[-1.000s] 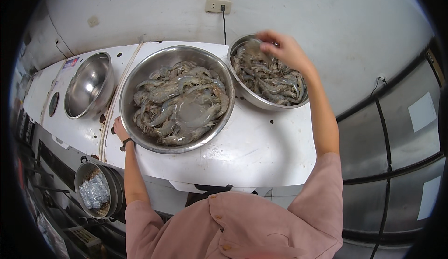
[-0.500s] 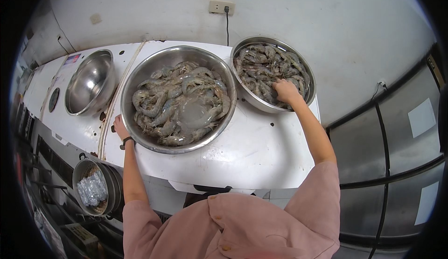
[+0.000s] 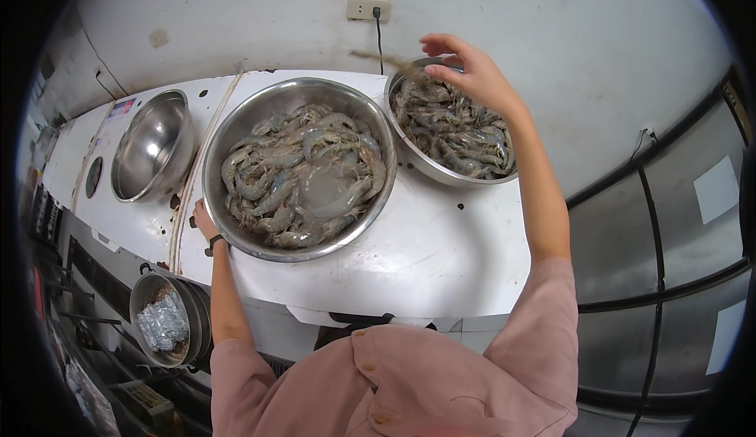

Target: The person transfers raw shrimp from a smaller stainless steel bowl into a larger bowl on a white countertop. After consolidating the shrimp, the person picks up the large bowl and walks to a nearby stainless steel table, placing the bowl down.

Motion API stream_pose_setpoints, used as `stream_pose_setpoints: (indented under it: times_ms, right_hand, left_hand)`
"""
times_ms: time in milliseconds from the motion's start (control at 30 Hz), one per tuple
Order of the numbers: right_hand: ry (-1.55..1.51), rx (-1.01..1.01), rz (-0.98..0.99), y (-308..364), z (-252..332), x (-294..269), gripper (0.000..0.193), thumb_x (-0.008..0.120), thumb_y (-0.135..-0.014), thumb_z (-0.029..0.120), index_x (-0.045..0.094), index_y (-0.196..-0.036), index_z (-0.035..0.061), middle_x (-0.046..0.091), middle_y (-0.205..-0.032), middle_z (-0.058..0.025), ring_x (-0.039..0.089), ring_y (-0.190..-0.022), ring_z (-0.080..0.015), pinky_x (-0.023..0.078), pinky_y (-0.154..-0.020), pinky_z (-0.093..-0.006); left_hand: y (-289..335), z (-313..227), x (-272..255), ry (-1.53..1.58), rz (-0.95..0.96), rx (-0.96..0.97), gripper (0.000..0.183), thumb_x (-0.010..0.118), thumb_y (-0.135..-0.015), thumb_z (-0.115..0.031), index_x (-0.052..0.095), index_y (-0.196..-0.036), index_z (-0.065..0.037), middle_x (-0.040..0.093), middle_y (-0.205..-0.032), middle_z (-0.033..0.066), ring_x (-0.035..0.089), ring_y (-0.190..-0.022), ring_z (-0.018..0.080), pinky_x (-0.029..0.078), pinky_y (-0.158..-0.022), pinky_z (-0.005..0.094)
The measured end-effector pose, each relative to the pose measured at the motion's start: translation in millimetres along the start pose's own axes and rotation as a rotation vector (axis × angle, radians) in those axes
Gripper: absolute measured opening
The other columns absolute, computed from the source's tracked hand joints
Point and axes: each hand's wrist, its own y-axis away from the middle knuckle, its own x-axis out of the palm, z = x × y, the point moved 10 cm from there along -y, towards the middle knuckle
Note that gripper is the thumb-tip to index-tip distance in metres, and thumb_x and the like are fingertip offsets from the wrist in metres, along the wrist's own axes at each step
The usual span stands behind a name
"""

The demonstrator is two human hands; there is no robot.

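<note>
A large steel bowl (image 3: 224,134) of raw grey shrimp (image 3: 272,173) stands before me, a pale round mass (image 3: 324,187) among them. Beside its left wall, my left hand (image 3: 205,220) rests on the table with fingers outstretched, partly hidden by the bowl. At the back right is a second steel bowl (image 3: 441,175), also full of shrimp (image 3: 453,126). Above its far rim my right hand (image 3: 468,71) is raised, fingers apart and holding nothing. Just left of that hand, one motion-blurred shrimp (image 3: 394,64) is in the air.
The white table (image 3: 394,272) has chipped dark spots. An empty steel bowl (image 3: 153,149) tilts at the left, near a dark round lid (image 3: 94,177). A pot (image 3: 142,299) holding a plastic-wrapped bundle stands below. Steel cabinet doors (image 3: 614,240) are at right; an outlet (image 3: 368,9) is on the wall.
My right hand has lifted out of the right bowl's shrimp, up and to the left, and its fingers have opened. A shrimp now flies left of it. My left hand stays by the large bowl.
</note>
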Motion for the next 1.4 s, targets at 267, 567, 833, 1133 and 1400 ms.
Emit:
stream_pose_setpoints:
  times_ms: [267,567,833,1133,1400]
  right_hand:
    - [0.881,0.712,0.946,122,-146,71,0.034,0.065,-0.067,0.025,0.065,-0.092,0.0016,0.063,-0.098,-0.0158,0.061,-0.092,-0.0299,0.049,-0.078,-0.0378]
    - [0.799,0.758,0.756,142,-180,73,0.037,0.065,-0.066,0.023,0.063,-0.094,-0.0012,0.062,-0.099,-0.0201,0.06,-0.094,-0.031,0.048,-0.079,-0.0393]
    - [0.743,0.612,0.655,142,-171,77,0.038,0.063,-0.069,0.026,0.062,-0.095,-0.0012,0.061,-0.1,-0.0205,0.059,-0.094,-0.033,0.048,-0.081,-0.0399]
    - [0.676,0.376,0.417,46,-51,41,0.033,0.055,-0.08,0.019,0.054,-0.108,0.0021,0.061,-0.1,-0.0182,0.059,-0.093,-0.0317,0.047,-0.081,-0.0392]
    - [0.371,0.143,0.417,27,-30,75,0.038,0.057,-0.074,0.0,0.055,-0.111,0.007,0.06,-0.102,-0.0127,0.058,-0.091,-0.0278,0.046,-0.081,-0.0347]
  left_hand:
    - [-3,11,11,-0.085,0.045,-0.062,0.038,0.06,-0.072,-0.022,0.051,-0.107,-0.009,0.048,-0.105,0.0068,0.047,-0.097,0.0302,0.04,-0.08,0.0412]
    - [-1,3,6,-0.098,0.031,-0.026,0.033,0.056,-0.076,-0.017,0.051,-0.107,-0.01,0.049,-0.106,0.0049,0.047,-0.1,0.0275,0.04,-0.081,0.0405]
    - [2,-1,-1,-0.025,-0.027,-0.028,0.03,0.054,-0.077,-0.014,0.051,-0.107,-0.01,0.05,-0.106,0.0054,0.048,-0.098,0.0275,0.041,-0.08,0.0388]
    - [0,-2,0,-0.083,0.024,-0.065,0.032,0.055,-0.076,-0.014,0.051,-0.108,-0.011,0.05,-0.105,0.0052,0.047,-0.1,0.0279,0.039,-0.082,0.0403]
    - [-3,4,1,-0.051,0.022,-0.077,0.029,0.054,-0.076,-0.012,0.052,-0.105,-0.01,0.05,-0.105,0.0053,0.049,-0.098,0.0283,0.041,-0.08,0.0393]
